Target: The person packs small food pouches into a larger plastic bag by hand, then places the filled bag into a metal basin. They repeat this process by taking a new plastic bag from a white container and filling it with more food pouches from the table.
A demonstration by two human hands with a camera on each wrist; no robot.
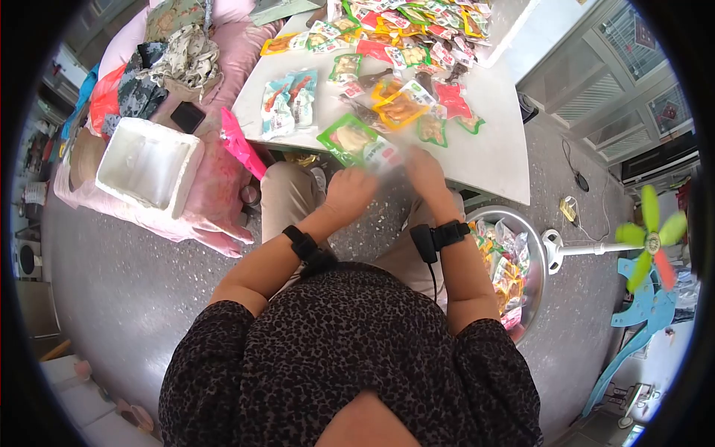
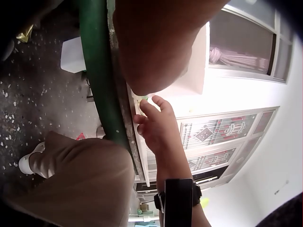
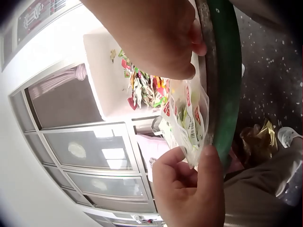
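My left hand (image 1: pixel 350 195) pinches the lower edge of a clear bag of packets (image 1: pixel 356 145) between thumb and fingers; the right wrist view shows this bag (image 3: pixel 189 118) and the pinching hand (image 3: pixel 189 194). Beside the bag's other end is my right hand (image 1: pixel 427 176), its fingers spread and loosely bent in the left wrist view (image 2: pixel 158 127). In the right wrist view my right hand (image 3: pixel 151 40) is close over the bag's upper end; whether it touches the plastic I cannot tell. Orange-edged packets (image 1: pixel 401 108) lie on the table just beyond.
More colourful packets (image 1: pixel 417 22) are heaped at the table's (image 1: pixel 499 141) far side. Two blue-and-white packages (image 1: pixel 289 103) lie at its left. A foam box (image 1: pixel 149 167) sits on pink cloth, a metal basin (image 1: pixel 538 276) of packets stands at right, near a fan (image 1: pixel 653 242).
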